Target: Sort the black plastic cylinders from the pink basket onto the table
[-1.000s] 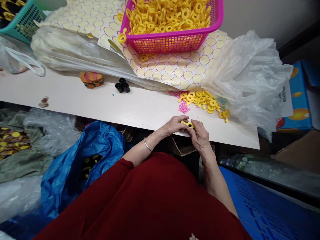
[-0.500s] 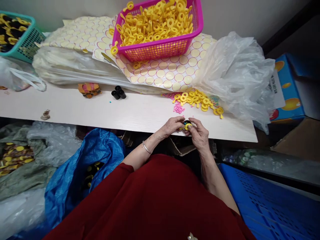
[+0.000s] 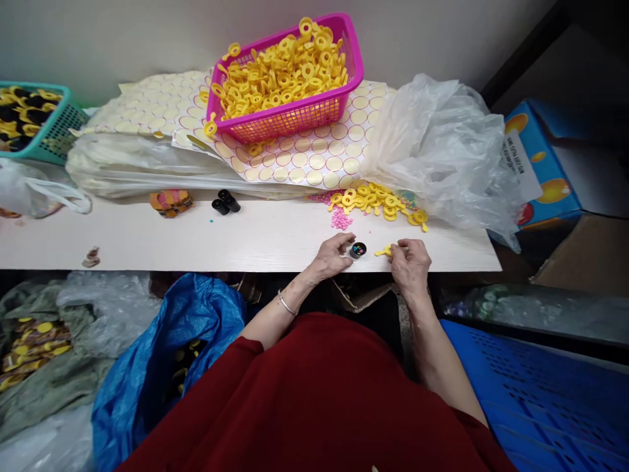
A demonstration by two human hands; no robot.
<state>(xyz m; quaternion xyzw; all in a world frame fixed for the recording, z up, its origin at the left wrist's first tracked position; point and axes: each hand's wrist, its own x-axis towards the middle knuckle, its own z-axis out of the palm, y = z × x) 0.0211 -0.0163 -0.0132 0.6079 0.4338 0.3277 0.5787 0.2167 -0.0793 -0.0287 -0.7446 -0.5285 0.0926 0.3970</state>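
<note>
A small black cylinder stands upright near the table's front edge, with blue and pink bits visible in its open top. My left hand is just left of it, thumb and fingers apart, the tips close to its side; whether they touch it I cannot tell. To the right, my right hand pinches a yellow plastic ring with a tab, held low over the table. Behind the hands lie small pink beads and a pile of yellow rings.
A pink basket heaped with yellow rings sits on sheets of round stickers. Clear plastic bags lie at right, beside a blue box. Several black cylinders stand left, near an orange bundle. A blue sack is below.
My hands have moved apart. The black cylinder, previously between both hands with the yellow ring at it, now stands on the table, and the ring has gone right with my right hand.
</note>
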